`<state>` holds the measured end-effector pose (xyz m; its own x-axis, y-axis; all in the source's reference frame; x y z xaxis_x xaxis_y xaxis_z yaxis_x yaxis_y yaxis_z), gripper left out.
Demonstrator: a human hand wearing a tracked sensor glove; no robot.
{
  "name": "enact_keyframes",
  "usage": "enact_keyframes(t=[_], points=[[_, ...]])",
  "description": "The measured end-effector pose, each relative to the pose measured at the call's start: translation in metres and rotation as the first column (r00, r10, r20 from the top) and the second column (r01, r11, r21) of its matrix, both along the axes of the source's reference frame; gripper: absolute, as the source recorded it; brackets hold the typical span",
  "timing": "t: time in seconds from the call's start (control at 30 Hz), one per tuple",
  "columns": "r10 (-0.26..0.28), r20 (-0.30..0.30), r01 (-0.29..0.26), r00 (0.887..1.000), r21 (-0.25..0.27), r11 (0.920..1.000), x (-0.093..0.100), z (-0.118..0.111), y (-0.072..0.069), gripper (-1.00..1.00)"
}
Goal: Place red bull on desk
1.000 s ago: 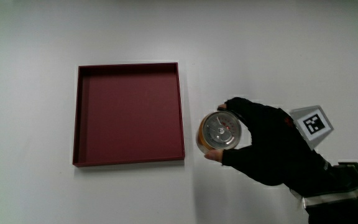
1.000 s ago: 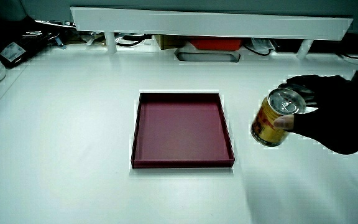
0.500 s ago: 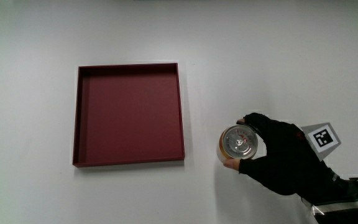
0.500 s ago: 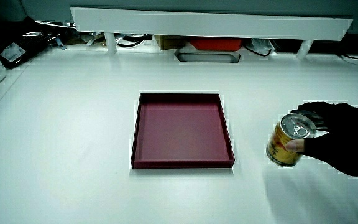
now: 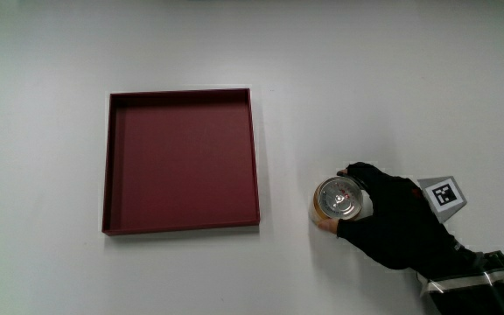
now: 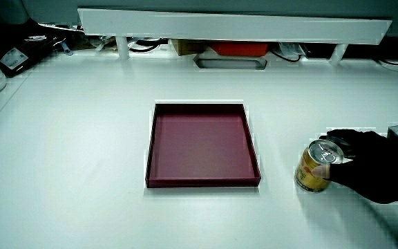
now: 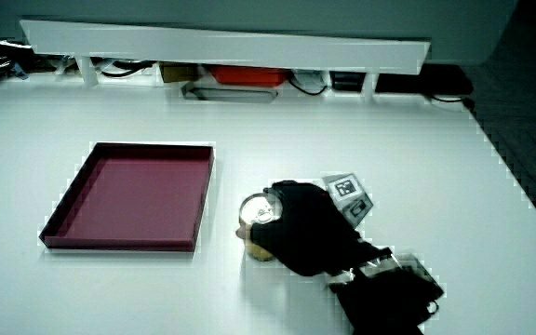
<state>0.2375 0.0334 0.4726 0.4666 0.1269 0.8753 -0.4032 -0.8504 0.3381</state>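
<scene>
Red bull can point(image 5: 337, 199) stands upright on table point(image 5: 409, 87), hands point(image 5: 390, 227) clamped round it, label half hidden.

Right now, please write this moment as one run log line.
hand: grasps can | can: upright on table, beside red tray | tray: holds nothing | release: not yet

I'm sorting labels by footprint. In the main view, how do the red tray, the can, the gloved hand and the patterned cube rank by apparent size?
1. Red tray, by far.
2. The hand, gripping the can.
3. Can and patterned cube: too close to rank.
</scene>
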Motion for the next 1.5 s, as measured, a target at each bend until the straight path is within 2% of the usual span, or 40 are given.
enact_keyframes(t=[0.07, 0.1, 0.23, 0.37, 0.4, 0.5, 0.53, 0.57, 0.6, 0.77, 0.83, 0.97, 1.07, 1.13, 1.17, 1.23, 1.3, 1.33, 1.37, 1.47, 1.5], points=[[0.001, -0.016, -0.001, 1.000, -0.017, 0.9999, 0.001, 0.005, 0.001, 0.00], [0.016, 0.024, -0.015, 1.000, -0.026, 0.9995, 0.001, 0.007, 0.001, 0.00], [0.030, 0.056, -0.027, 0.998, -0.043, 0.9987, 0.003, 0.013, 0.001, 0.00], [0.039, 0.056, -0.036, 0.998, -0.066, 0.9972, 0.004, 0.015, 0.002, 0.00], [0.031, 0.042, -0.028, 0.999, -0.061, 0.9977, 0.005, 0.015, 0.001, 0.00], [0.029, 0.049, -0.026, 0.998, -0.067, 0.9974, 0.004, 0.016, 0.001, 0.00], [0.036, 0.047, -0.032, 0.998, -0.080, 0.9963, 0.004, 0.015, 0.002, -0.04], [0.035, 0.060, -0.031, 0.998, -0.069, 0.9971, 0.004, 0.016, 0.002, -0.08], [0.028, 0.043, -0.026, 0.999, -0.065, 0.9976, 0.005, 0.018, 0.002, -0.12], [0.033, 0.049, -0.030, 0.998, -0.077, 0.9966, 0.005, 0.019, 0.003, -0.32], [0.040, 0.044, -0.036, 0.998, -0.096, 0.9948, 0.004, 0.017, 0.003, -0.40], [0.031, 0.061, -0.026, 0.998, -0.079, 0.9966, 0.004, 0.018, 0.003, -0.56], [0.016, 0.054, -0.010, 0.998, -0.093, 0.9956, 0.004, 0.018, 0.002, -0.68], [0.020, 0.077, -0.012, 0.997, -0.109, 0.9940, 0.005, 0.012, 0.001, -0.76], [0.031, 0.106, -0.018, 0.994, -0.122, 0.9924, 0.005, 0.009, 0.001, -0.80], [0.025, 0.117, -0.013, 0.993, -0.105, 0.9944, 0.008, -0.001, -0.001, -0.88], [0.021, 0.141, -0.004, 0.990, -0.121, 0.9926, 0.008, -0.016, -0.002, -0.96], [-0.003, 0.097, 0.012, 0.995, -0.089, 0.9960, 0.012, -0.019, -0.004, -1.00], [-0.001, 0.112, 0.012, 0.994, -0.102, 0.9947, 0.012, -0.028, -0.004, -1.00], [-0.022, 0.081, 0.032, 0.996, -0.115, 0.9929, 0.016, -0.050, -0.005, -1.00], [-0.039, 0.012, 0.040, 0.999, -0.097, 0.9945, 0.019, -0.056, -0.005, -1.00]])
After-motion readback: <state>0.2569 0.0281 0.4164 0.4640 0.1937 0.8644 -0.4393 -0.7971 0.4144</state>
